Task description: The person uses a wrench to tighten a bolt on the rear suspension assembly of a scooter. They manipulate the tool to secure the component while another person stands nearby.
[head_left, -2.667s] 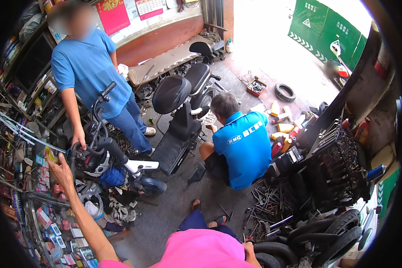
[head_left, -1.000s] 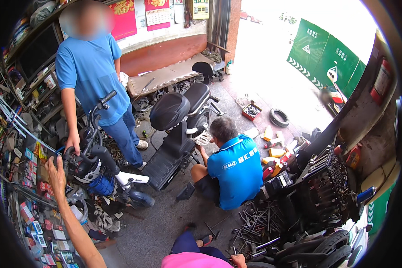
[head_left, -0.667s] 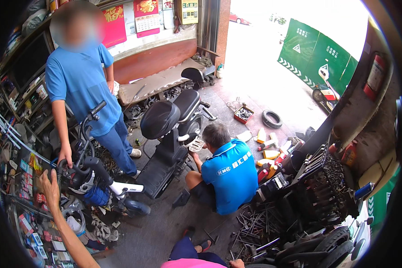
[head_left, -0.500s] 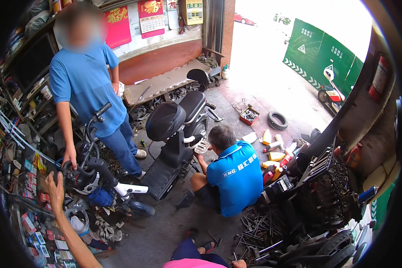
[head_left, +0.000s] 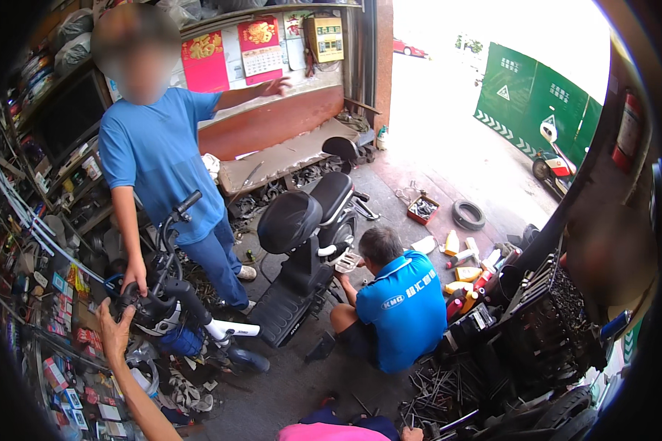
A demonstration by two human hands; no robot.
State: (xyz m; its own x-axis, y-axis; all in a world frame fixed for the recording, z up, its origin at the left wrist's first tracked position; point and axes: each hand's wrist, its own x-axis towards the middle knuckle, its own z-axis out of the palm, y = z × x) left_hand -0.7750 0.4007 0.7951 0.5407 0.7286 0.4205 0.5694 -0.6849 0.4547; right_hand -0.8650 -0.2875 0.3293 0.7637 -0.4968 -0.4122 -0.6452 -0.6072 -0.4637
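Note:
My left hand (head_left: 115, 334) is raised at the left, fingers stretched up and thumb apart, at the near end of a black handlebar grip (head_left: 129, 295). Whether it touches the grip is hard to tell. The grip belongs to a black and white electric scooter (head_left: 290, 294) standing in the middle. A standing person's hand (head_left: 136, 275) rests on the same handlebar end. At the lower edge my right hand (head_left: 412, 434) shows only in part, fingers closed; what they hold, if anything, I cannot make out.
A person in a blue shirt (head_left: 404, 312) squats by the scooter's rear. Loose tools (head_left: 438, 386) lie at the lower right. Bottles (head_left: 467, 274), a tire (head_left: 468, 214) and a red toolbox (head_left: 422, 209) are on the floor. Crowded shelves (head_left: 66, 294) line the left side.
The view has shifted, so the scene sits lower and farther right. My left hand is slightly closer to the grip. The standing person's other arm has lifted from the hip and stretches sideways.

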